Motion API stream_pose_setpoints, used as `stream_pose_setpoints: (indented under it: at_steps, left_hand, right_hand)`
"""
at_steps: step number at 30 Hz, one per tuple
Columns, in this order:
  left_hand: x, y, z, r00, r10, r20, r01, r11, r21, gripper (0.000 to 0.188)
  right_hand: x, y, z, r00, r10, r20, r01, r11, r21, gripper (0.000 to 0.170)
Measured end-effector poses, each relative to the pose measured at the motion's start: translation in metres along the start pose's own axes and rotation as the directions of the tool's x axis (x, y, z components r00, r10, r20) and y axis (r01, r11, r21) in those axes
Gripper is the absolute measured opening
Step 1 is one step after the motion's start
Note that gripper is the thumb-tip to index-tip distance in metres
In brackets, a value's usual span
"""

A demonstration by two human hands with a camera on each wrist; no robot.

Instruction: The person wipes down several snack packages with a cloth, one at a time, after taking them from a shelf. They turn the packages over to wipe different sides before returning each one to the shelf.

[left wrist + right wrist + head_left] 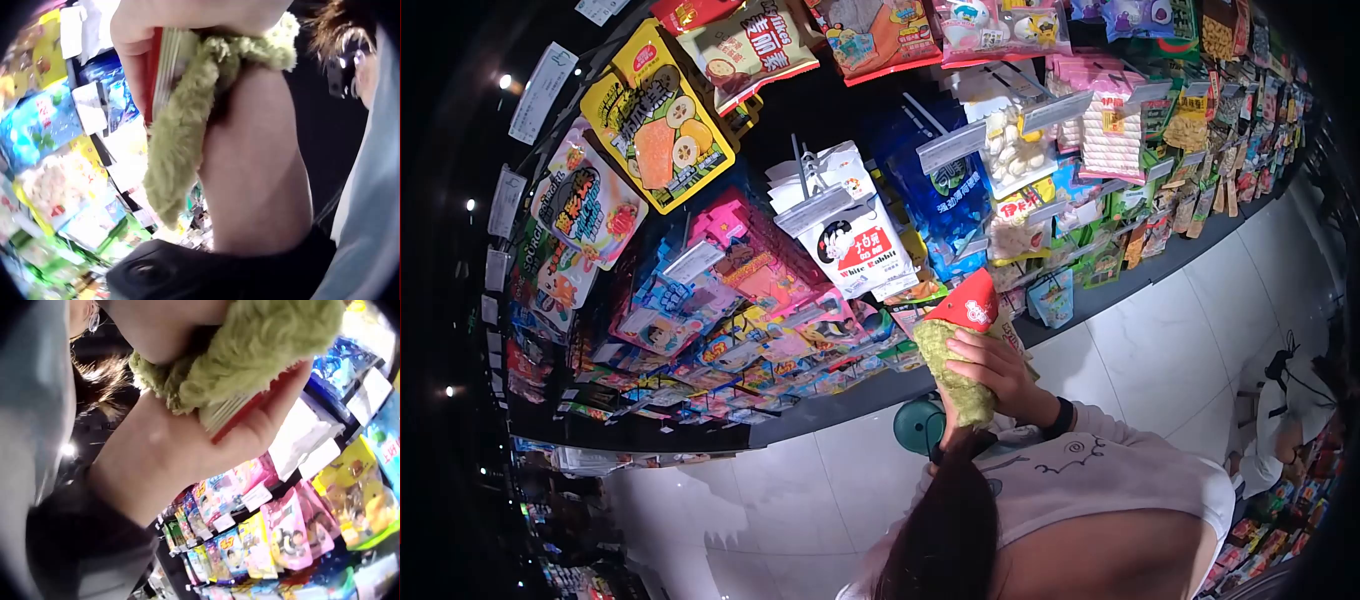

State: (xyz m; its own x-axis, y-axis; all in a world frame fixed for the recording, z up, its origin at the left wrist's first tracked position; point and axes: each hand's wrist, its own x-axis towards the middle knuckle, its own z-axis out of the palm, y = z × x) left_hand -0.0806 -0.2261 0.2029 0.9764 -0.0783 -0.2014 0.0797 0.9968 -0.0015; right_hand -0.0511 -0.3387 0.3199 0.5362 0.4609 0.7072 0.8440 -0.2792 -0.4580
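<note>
I think the step in hand is just holding. I have a green fuzzy thing (968, 404) and a red pack (962, 300) up in front of the shelf (830, 412). The red pack touches the green thing and sticks out past its top. I can't tell if the pack is tucked inside.

If I want to move the red pack, I guess I need to hold the green thing steady and get a good pinch on the pack. The green thing looks soft, so the pack could slip if I hold it too loosely.

My right hand (1000, 372) comes in from the right of the green thing. Its fingers bend over the fuzz and grip it, and the right wrist view shows fingers along the red side too. My left hand (256, 140) comes up under the green thing, from its left side. The fuzz and my other hand hide its fingers, so I can't tell if it grips.

A white bag (870, 240) hangs up and to the left of the green thing. Dark hair (945, 520) hangs just below it.
</note>
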Motion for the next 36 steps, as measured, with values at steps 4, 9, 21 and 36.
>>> stream_pose_setpoints:
  at_steps: [4,9,21,36]
  left_hand:
    - [-0.013,-0.006,0.076,0.927,0.355,0.119,-0.288,0.471,0.834,0.033]
    - [-0.012,0.006,0.063,0.975,0.173,0.138,-0.194,0.371,0.908,0.034]
    - [-0.010,0.008,0.101,0.951,0.310,0.003,-0.205,0.624,0.754,0.055]
    - [-0.013,-0.005,0.107,0.964,0.227,0.140,-0.252,0.605,0.755,0.045]
  right_hand:
    - [-0.005,0.021,-0.014,0.981,0.134,-0.142,-0.146,0.987,-0.074,0.039]
    - [-0.006,0.025,-0.005,0.954,0.176,-0.242,-0.194,0.980,-0.053,0.041]
    - [-0.012,0.012,0.003,0.982,0.064,-0.181,-0.083,0.992,-0.099,0.042]
    - [-0.018,0.002,0.004,0.974,0.029,-0.224,-0.023,0.999,0.028,0.039]
